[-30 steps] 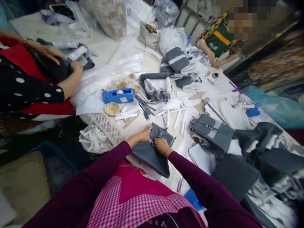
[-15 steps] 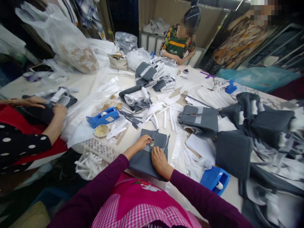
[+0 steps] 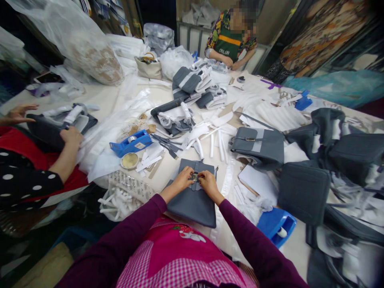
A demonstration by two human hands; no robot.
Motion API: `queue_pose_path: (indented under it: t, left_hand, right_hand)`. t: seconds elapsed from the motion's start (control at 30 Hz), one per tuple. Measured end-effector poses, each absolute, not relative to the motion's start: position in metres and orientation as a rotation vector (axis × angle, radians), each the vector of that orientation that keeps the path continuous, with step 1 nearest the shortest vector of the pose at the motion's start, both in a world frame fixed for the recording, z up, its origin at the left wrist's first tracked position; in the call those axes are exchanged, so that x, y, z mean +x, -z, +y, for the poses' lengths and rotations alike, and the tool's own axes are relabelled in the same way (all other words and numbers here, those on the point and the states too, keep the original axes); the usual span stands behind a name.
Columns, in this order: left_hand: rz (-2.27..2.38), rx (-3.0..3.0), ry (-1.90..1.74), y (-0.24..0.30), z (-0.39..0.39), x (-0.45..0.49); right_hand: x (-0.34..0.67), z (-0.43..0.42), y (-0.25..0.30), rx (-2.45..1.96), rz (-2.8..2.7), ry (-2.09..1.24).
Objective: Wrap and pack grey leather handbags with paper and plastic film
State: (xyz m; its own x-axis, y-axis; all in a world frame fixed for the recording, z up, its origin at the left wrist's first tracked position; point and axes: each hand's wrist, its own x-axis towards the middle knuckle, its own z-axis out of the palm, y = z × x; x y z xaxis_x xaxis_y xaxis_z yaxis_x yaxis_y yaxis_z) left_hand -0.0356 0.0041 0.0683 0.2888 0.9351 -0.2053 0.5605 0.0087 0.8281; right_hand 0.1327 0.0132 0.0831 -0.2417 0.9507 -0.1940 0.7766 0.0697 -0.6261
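A flat grey bag lies on the table edge right in front of me. Both my hands meet at its small metal clasp. My left hand pinches the clasp from the left with curled fingers. From the right, my right hand pinches the same clasp, fingers closed on it. White paper strips lie just beyond the bag.
A blue tape dispenser and round tin sit at left, another blue dispenser at right. Finished grey bags pile right and at the back. A person in a dotted sleeve works at left; another person sits across.
The bag was turned flat with its clasp up. My right hand moved up from the bag's lower part to the clasp, joining the left. The camera view tilted up.
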Motion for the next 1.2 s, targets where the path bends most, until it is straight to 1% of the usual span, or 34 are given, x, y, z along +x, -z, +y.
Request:
queue_pose_path:
  t: [0.13,0.33,0.5,0.63,0.73,0.83,0.97,1.2]
  left_hand:
    - [1.401,1.695,-0.522,-0.069,-0.001,-0.033]
    - [1.408,1.763,-0.503,-0.072,-0.004,-0.033]
    - [1.405,1.817,-0.487,-0.073,-0.005,-0.032]
    - [1.375,1.856,-0.531,-0.071,-0.005,-0.032]
    - [1.329,1.891,-0.541,-0.070,-0.006,-0.033]
    - [1.321,1.922,-0.533,-0.070,-0.007,-0.034]
    - [1.329,1.937,-0.552,-0.070,-0.009,-0.033]
    - [1.353,1.907,-0.581,-0.071,-0.010,-0.030]
  right_hand:
    - [0.125,0.013,-0.074,-1.756,-2.067,-0.920]
    - [0.119,0.002,-0.076,-1.804,-2.067,-0.860]
    - [0.114,-0.014,-0.086,-1.778,-2.221,-0.687]
    - [0.114,-0.023,-0.088,-1.729,-2.313,-0.623]
    - [0.119,-0.025,-0.083,-1.662,-2.257,-0.688]
    - [0.125,-0.024,-0.074,-1.607,-2.074,-0.819]
    - [0.130,-0.019,-0.066,-1.617,-1.854,-0.874]
    - [0.127,-0.020,-0.068,-1.602,-1.925,-0.891]
